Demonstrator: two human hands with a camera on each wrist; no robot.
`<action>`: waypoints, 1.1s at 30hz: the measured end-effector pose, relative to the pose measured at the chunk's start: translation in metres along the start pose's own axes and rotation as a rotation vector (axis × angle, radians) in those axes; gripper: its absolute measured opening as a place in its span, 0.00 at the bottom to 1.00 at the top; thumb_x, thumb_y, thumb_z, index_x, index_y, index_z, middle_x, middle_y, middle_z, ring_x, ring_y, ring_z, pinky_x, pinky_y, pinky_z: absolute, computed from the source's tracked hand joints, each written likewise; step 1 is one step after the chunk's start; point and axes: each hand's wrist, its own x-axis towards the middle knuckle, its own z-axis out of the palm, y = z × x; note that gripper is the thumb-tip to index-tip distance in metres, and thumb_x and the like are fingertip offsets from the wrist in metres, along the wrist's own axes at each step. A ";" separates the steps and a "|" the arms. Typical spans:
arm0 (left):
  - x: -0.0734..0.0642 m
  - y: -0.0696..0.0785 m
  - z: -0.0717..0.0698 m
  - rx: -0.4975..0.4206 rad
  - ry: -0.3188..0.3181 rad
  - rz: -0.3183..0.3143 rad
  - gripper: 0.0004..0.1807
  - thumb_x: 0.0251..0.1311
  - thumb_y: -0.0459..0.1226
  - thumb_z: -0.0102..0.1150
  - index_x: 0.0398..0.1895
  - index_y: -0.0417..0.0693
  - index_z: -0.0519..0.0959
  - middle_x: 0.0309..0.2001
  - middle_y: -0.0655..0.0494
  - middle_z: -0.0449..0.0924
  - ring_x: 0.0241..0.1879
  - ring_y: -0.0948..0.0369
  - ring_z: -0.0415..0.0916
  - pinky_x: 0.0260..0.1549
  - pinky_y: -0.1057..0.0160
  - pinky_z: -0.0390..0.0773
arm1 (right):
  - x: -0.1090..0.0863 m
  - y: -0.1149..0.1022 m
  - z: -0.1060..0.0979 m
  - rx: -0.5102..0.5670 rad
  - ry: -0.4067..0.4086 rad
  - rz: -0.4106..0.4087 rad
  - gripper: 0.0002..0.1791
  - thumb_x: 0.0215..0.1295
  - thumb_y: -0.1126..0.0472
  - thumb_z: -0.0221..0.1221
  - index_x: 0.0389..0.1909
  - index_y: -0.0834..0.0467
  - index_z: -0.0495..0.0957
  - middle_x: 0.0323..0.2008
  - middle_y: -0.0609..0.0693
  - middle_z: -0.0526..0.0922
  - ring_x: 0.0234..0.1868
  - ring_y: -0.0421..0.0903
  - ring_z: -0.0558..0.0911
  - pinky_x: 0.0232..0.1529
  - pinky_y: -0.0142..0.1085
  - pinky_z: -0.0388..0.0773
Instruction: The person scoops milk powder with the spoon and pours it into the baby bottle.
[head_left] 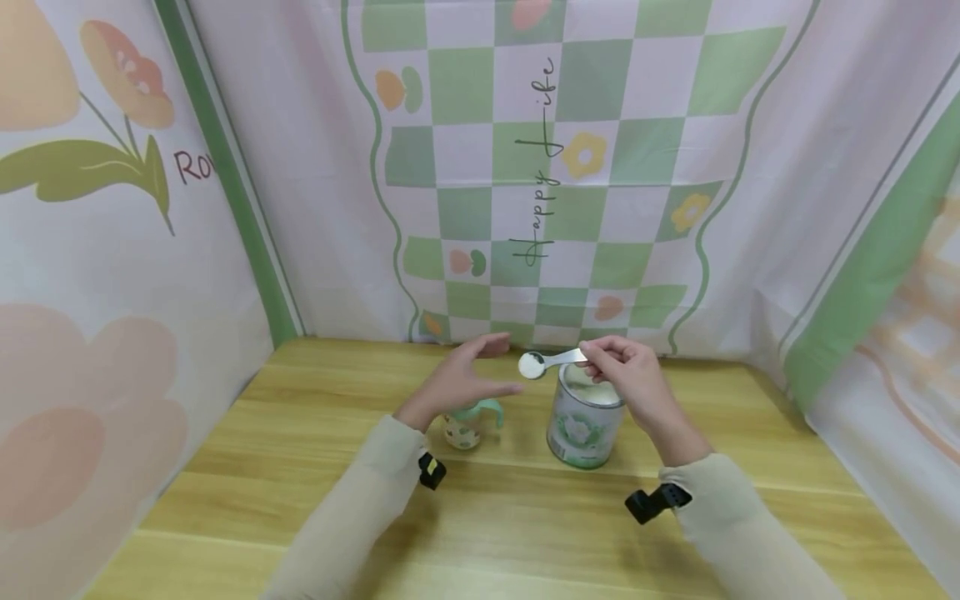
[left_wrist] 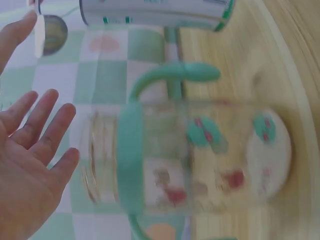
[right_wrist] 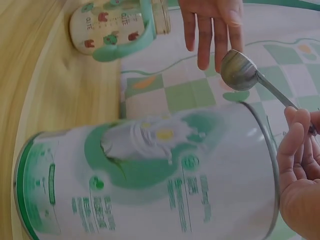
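My right hand (head_left: 633, 383) pinches the handle of a metal measuring spoon (head_left: 564, 357), held level with white powder heaped in its bowl. Just below that hand stands an open powder can (head_left: 583, 429), white and green, with pale powder inside. A clear baby bottle (left_wrist: 167, 155) with a mint-green collar and two handles stands upright to the can's left, its mouth uncovered. Above the bottle is my left hand (head_left: 461, 379), fingers extended and thumb apart, holding nothing. In the right wrist view the spoon's round bowl (right_wrist: 239, 71) hangs near the left fingertips; whether they touch is unclear.
Both vessels stand on a wooden table (head_left: 510, 533). Behind it hangs a green-and-white checkered cloth (head_left: 525, 167), and printed curtains (head_left: 97, 275) enclose the sides. A black wrist camera (head_left: 431, 471) sits on the left sleeve, another (head_left: 656, 502) on the right.
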 end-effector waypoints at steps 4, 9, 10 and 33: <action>-0.010 -0.009 -0.007 0.002 0.016 -0.013 0.45 0.55 0.53 0.74 0.74 0.54 0.65 0.68 0.54 0.70 0.67 0.57 0.66 0.56 0.54 0.76 | 0.001 -0.002 0.008 -0.006 -0.005 0.016 0.25 0.71 0.51 0.62 0.48 0.74 0.77 0.31 0.46 0.86 0.32 0.39 0.82 0.39 0.35 0.83; -0.024 -0.023 -0.009 0.017 0.033 -0.029 0.43 0.55 0.50 0.75 0.72 0.49 0.67 0.68 0.52 0.71 0.68 0.53 0.65 0.65 0.48 0.66 | 0.002 -0.004 0.018 -0.002 -0.013 0.034 0.26 0.71 0.51 0.62 0.48 0.73 0.77 0.32 0.51 0.86 0.33 0.41 0.83 0.40 0.38 0.84; -0.026 -0.025 -0.009 0.010 0.037 -0.032 0.43 0.55 0.48 0.75 0.72 0.47 0.68 0.68 0.51 0.71 0.68 0.51 0.65 0.66 0.46 0.64 | 0.002 -0.005 0.020 -0.005 -0.017 0.035 0.25 0.71 0.51 0.62 0.48 0.73 0.78 0.32 0.52 0.86 0.33 0.41 0.83 0.41 0.38 0.83; -0.056 -0.068 0.006 0.001 0.195 -0.157 0.42 0.50 0.58 0.75 0.68 0.58 0.72 0.64 0.59 0.73 0.64 0.55 0.69 0.64 0.45 0.66 | 0.011 -0.010 0.069 -0.128 -0.079 -0.057 0.16 0.71 0.53 0.62 0.41 0.65 0.84 0.29 0.54 0.86 0.31 0.48 0.85 0.36 0.39 0.84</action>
